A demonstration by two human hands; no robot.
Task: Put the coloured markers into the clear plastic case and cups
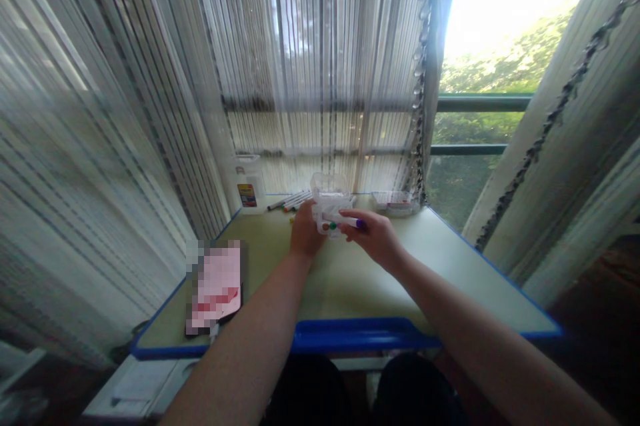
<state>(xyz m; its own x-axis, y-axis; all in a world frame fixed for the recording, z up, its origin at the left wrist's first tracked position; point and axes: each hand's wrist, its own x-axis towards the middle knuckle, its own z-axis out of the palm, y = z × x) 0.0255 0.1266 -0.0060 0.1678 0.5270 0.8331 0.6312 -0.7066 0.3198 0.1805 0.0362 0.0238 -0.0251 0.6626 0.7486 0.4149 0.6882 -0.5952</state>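
My left hand [306,233] grips the left side of a clear plastic case [330,185] with its lid raised. Brown and green marker ends show inside the case near its front. In my right hand [374,234] is a white marker [345,219] with a purple end, held crosswise over the case opening. Several white markers [299,199] with coloured ends lie on the table just behind and left of my left hand. My fingers hide part of the case and its contents.
A clear box [393,202] lies at the table's back right. A white container [248,183] with a label stands at the back left. A blurred pink item [220,276] rests at the left. The pale table [450,279] has a blue edge; curtains [320,66] hang behind.
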